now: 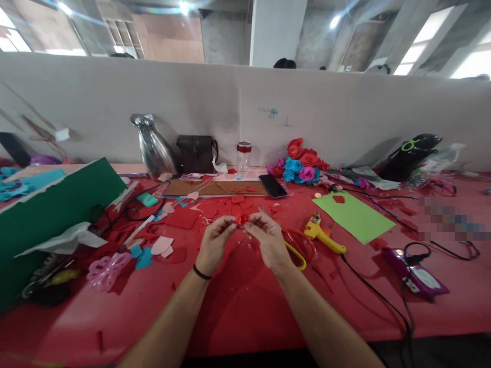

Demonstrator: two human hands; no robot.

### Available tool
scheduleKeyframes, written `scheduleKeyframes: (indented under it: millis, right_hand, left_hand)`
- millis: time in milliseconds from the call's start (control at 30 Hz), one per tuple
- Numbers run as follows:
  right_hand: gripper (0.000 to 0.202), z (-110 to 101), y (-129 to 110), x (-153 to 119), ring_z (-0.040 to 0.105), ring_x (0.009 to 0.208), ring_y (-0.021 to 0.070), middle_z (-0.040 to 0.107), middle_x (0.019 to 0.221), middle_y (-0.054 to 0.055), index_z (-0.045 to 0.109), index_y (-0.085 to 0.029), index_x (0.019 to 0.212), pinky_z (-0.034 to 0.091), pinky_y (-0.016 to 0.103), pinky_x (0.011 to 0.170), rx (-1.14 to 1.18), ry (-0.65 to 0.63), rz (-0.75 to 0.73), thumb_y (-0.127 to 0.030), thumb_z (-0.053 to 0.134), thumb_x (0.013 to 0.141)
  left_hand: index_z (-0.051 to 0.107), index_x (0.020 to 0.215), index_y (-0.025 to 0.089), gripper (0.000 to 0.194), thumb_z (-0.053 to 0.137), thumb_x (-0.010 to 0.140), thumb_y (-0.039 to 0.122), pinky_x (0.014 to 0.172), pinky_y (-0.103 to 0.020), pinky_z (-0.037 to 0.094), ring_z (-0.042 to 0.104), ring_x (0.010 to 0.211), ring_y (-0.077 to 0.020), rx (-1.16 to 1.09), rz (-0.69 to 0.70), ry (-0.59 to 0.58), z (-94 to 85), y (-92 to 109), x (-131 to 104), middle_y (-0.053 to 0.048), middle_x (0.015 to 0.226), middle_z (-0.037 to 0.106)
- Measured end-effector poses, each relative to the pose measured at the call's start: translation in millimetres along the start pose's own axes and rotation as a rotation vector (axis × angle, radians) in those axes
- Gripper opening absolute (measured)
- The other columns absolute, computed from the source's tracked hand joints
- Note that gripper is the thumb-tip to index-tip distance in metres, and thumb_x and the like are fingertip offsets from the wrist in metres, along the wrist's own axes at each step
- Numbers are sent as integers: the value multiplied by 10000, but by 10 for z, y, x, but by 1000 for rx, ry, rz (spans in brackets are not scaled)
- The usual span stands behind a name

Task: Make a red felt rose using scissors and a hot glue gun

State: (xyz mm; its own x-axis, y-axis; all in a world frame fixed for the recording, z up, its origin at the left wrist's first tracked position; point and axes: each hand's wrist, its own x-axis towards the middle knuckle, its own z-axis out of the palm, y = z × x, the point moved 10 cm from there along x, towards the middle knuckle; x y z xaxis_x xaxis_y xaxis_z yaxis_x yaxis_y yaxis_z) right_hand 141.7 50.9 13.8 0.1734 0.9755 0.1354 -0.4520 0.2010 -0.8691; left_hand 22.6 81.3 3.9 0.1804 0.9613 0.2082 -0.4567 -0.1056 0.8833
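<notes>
Between my two hands is a small red paper flower (241,220), its petals curled together. My left hand (215,243) pinches it from the left with thumb and fingers; a black band circles that wrist. From the right, my right hand (268,240) grips the same flower, its fingertips close to the left ones. Loose red petals (236,204) lie on the table just beyond the fingers. Right of my right hand are scissors with red and yellow handles (297,248), partly hidden by the hand, and a yellow glue gun (322,235).
A bunch of finished flowers (303,163) lies at the back, near a phone (273,186) and a glass jar (243,158). A metal jug (153,148) stands behind. Green paper (355,214) and a purple power strip (416,273) with cords are on the right; a green board (57,220) is left.
</notes>
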Motion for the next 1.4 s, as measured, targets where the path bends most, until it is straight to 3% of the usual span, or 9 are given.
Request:
scheduleKeyframes:
  millis: [567,1000,1400]
  right_hand:
    - [170,-6,30,5,518,566,91,618,655,-31,618,-199,668,390,227,541,-69,4,54,-277,748,589]
    - [163,-48,69,28,486,542,85,570,607,-48,606,-210,654,374,220,520,-70,25,74,-269,739,581]
    - [149,-54,155,36,454,494,74,560,545,-52,595,-196,646,333,217,496,-52,27,135,-282,707,598]
  left_hand:
    - [687,776,181,200,783,617,255,745,-258,451,596,728,-129,-56,-62,8,5,-63,-18,0,750,679]
    - [685,738,171,147,744,635,257,737,-271,442,584,713,-140,76,-90,-29,37,-53,-9,-8,729,677]
    - [663,697,149,131,699,675,273,554,-221,359,464,563,-92,231,-138,-7,-29,-121,-17,15,621,586]
